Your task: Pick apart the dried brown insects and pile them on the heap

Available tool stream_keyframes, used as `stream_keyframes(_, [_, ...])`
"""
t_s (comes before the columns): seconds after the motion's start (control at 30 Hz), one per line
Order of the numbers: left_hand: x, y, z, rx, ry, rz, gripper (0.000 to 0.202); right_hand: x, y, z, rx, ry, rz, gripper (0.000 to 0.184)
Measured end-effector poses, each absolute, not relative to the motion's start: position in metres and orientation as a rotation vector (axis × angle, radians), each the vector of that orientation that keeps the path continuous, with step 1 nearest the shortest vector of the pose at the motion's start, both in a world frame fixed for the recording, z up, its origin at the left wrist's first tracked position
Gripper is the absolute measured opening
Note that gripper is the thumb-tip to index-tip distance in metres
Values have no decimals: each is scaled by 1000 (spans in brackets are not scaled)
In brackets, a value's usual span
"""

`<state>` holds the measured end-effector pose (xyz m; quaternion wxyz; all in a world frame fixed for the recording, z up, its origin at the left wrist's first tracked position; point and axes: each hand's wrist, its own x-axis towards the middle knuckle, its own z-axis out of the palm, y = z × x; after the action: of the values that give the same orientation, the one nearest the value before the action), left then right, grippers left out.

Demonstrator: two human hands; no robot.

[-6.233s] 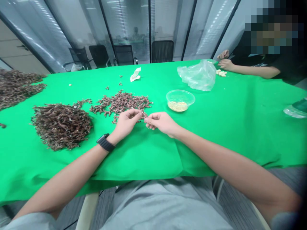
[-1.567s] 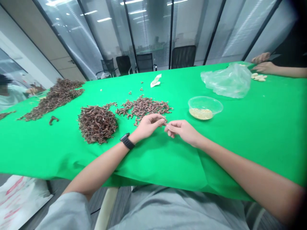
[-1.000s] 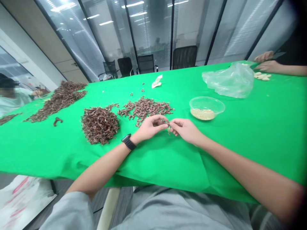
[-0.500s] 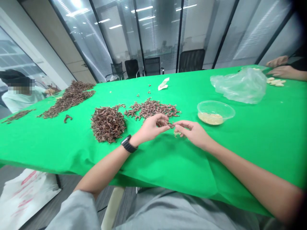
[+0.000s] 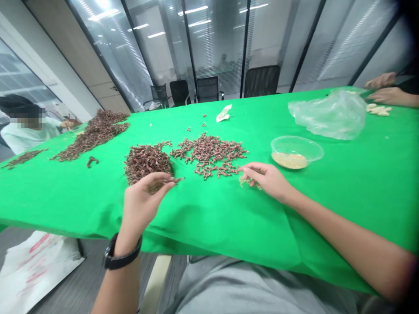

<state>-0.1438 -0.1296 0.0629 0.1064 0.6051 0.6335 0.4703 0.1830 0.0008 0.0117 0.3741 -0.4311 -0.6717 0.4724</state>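
Facing glass panels (image 5: 218, 37) over green cloth (image 5: 209, 213), the left hand (image 5: 144, 200) pinches a brown piece (image 5: 179, 179); the right hand (image 5: 270, 180) clasps yellowish bits (image 5: 242, 182).

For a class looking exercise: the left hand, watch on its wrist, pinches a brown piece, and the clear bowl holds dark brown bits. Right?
No: in the head view, the clear bowl holds pale yellowish bits, not dark brown. The left hand, watch on its wrist, does pinch a brown piece.

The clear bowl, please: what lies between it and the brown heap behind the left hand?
The head view shows a loose spread of brown pieces between heap and bowl.
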Motion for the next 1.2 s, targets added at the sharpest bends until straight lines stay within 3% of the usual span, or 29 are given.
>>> stream_keyframes(0.13, [-175, -148, 55, 1622, 2158, 1435, 28, 183, 1, 11, -1098, -1732, 1202, 55])
stream_keyframes(0.3, [-187, -144, 50, 1862, 2393, 1394, 20, 182, 0, 12, -1091, -1738, 1207, 55])
stream_keyframes(1.2, [-185, -106, 35, 2004, 2629, 1318, 26, 181, -1, 15, -1094, -1738, 1262, 47])
